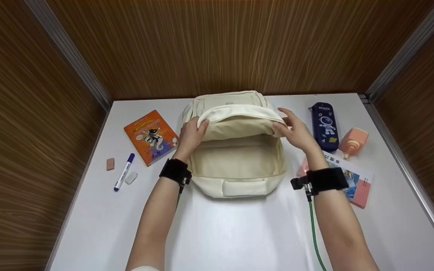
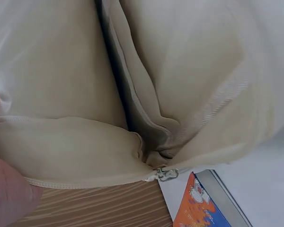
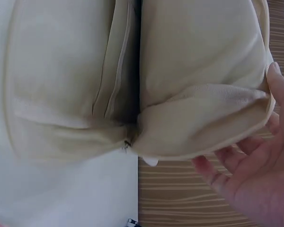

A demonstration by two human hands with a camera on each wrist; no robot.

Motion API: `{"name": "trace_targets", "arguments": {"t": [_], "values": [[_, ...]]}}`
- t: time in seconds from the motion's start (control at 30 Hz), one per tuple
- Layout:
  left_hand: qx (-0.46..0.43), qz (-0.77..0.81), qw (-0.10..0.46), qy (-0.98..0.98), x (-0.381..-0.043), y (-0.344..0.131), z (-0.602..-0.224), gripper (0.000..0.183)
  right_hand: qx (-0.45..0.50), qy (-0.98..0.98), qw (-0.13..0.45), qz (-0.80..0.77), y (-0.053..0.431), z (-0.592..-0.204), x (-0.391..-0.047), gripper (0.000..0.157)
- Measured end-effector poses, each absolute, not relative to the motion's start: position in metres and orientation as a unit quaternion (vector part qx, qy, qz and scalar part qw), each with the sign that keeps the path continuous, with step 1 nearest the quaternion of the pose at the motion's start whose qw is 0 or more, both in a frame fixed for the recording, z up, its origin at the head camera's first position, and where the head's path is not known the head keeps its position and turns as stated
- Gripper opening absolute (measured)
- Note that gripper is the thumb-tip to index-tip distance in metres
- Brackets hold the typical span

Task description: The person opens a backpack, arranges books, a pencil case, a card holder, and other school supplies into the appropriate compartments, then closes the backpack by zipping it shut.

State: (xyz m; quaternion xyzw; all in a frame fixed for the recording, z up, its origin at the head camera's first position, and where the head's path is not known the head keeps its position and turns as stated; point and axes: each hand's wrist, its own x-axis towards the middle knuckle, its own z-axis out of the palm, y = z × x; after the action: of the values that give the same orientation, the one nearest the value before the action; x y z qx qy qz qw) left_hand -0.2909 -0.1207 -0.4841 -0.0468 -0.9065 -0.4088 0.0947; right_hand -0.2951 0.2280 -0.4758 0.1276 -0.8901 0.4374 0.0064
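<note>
A cream backpack [image 1: 236,188] lies on the table with its main compartment unzipped and gaping toward me. My left hand [image 1: 193,136] grips the left edge of the raised flap, the thumb on the inner side. At the flap's right edge my right hand [image 1: 295,130] holds the rim between thumb and fingers. Beige lining and an inner pocket [image 2: 142,90] show in the left wrist view, with a metal zipper pull [image 2: 167,175] at the corner. From the right wrist view, the fingers [image 3: 232,161] lie along the outside of the flap [image 3: 199,118].
Left of the backpack are an orange book [image 1: 151,137], a marker [image 1: 124,172], a pink eraser [image 1: 110,164] and a white eraser [image 1: 131,178]. On the right are a navy pencil case [image 1: 325,128], a pink bottle [image 1: 355,140] and a book [image 1: 362,188] partly under my forearm. Wood-grain panels [image 1: 217,49] enclose the table.
</note>
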Motion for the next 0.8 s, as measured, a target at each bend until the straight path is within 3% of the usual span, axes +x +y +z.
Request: {"name": "trace_targets", "arguments": {"t": [0.13,0.4,0.57,0.8], "values": [[-0.036,-0.422,0.097,-0.9,-0.294,-0.121,-0.478,0.032,0.101,-0.932,-0.011,0.347,0.255,-0.477,-0.272,0.076],[-0.029,-0.439,0.098,-0.893,-0.299,-0.124,-0.469,0.031,0.034,-0.95,-0.182,0.252,0.316,-0.516,-0.242,0.095],[-0.037,-0.444,0.1,-0.89,-0.298,-0.124,-0.467,0.032,0.042,-0.949,-0.214,0.228,0.337,-0.538,-0.232,0.084],[-0.032,-0.442,0.103,-0.891,-0.294,-0.123,-0.471,0.031,0.051,-0.962,-0.2,0.18,0.333,-0.547,-0.23,0.082]]}}
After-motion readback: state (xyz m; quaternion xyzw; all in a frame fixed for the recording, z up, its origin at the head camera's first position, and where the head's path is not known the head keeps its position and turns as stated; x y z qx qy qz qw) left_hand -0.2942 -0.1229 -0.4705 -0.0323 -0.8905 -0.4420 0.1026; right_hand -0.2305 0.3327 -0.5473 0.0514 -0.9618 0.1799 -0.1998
